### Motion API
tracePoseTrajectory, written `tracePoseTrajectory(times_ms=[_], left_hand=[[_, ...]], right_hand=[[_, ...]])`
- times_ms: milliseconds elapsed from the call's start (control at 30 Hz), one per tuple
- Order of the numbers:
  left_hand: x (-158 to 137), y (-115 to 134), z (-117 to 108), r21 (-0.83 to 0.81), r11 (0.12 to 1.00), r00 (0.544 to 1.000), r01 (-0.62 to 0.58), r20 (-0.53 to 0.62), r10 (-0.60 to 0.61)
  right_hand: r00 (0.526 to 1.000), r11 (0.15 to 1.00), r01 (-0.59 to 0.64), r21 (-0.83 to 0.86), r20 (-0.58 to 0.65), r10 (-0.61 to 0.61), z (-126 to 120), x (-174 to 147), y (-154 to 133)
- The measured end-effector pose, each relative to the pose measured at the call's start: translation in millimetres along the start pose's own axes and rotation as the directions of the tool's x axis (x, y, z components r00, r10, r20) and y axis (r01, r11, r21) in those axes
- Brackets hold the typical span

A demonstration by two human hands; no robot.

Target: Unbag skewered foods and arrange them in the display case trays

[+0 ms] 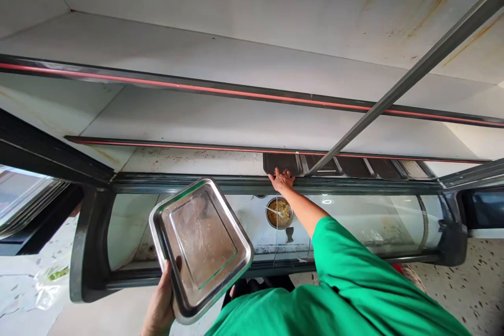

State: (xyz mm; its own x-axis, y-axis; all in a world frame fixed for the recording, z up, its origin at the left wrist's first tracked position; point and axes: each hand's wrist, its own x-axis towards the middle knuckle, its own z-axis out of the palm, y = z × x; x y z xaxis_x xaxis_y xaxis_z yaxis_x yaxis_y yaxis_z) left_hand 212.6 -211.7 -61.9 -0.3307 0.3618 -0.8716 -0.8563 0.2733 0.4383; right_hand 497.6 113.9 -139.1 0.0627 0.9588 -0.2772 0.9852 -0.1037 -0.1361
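Observation:
A shiny rectangular metal tray point(205, 247) with a raised rim is held up at the lower left. My left hand point(163, 291) grips its near left edge, thumb on the inner face and the other fingers hidden behind. My right hand point(281, 179) reaches forward to the cabinet's lower shelf, fingers spread. It is at the near edge of a dark tray point(281, 161), the leftmost in a row of trays; whether it touches that tray or only the rail I cannot tell. Nothing shows in its grasp.
Two red-striped shelf edges point(220, 89) cross the cabinet, and a slanting grey post point(409, 73) stands at the right. Several more trays point(356, 166) lie along the lower shelf. Below, behind curved glass, sits a bowl of food point(279, 213) with a white spoon. A plastic bag point(51, 283) lies at lower left.

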Motion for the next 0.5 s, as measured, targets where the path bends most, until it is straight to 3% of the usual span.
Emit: tracePoseTrajectory(times_ms=[300,433,500], left_hand=[[9,12,-4,0.064,0.998,0.999,-0.011,0.041,0.008],[21,12,0,0.07,0.997,0.995,-0.018,0.102,0.011],[24,13,6,0.081,0.997,0.987,0.005,0.161,-0.018]], right_hand=[[1.0,1.0,-0.012,-0.013,0.008,0.012,-4,-1,10],[1.0,1.0,-0.017,-0.003,0.025,0.018,-14,-8,17],[0.999,0.999,0.016,0.038,-0.035,-0.015,-21,-18,12]])
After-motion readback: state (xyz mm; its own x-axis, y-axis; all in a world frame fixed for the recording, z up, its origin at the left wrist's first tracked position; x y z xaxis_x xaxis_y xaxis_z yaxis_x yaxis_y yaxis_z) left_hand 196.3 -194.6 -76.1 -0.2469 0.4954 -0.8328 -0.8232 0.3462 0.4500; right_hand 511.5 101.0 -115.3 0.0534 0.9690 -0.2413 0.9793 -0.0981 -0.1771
